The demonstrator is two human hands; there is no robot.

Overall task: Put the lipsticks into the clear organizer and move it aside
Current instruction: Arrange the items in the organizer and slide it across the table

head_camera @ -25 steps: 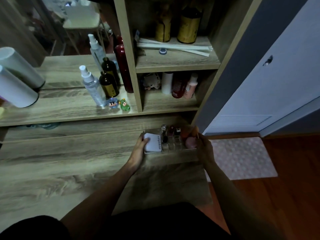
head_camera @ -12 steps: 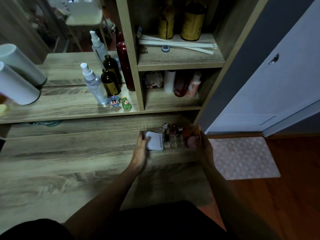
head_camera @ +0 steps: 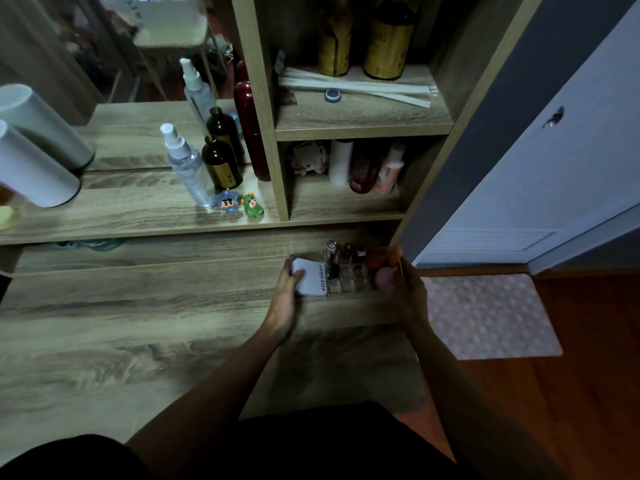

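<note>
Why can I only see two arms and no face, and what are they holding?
The camera sits on the person's head and looks down, so you see what they see: their own two arms, not their face. There is only this one view.

The left hand and the right hand grip the two ends of a clear organizer, a see-through box with little slots. It is at the back right of a wooden desk. Lipsticks stand up in its slots, and a white compact with writing on it lies at the left end. Something pink and round is by the right hand; it is too dark to say what.

Above the desk is a shelf with a spray bottle, a brown bottle and two tiny toy figures.
</note>
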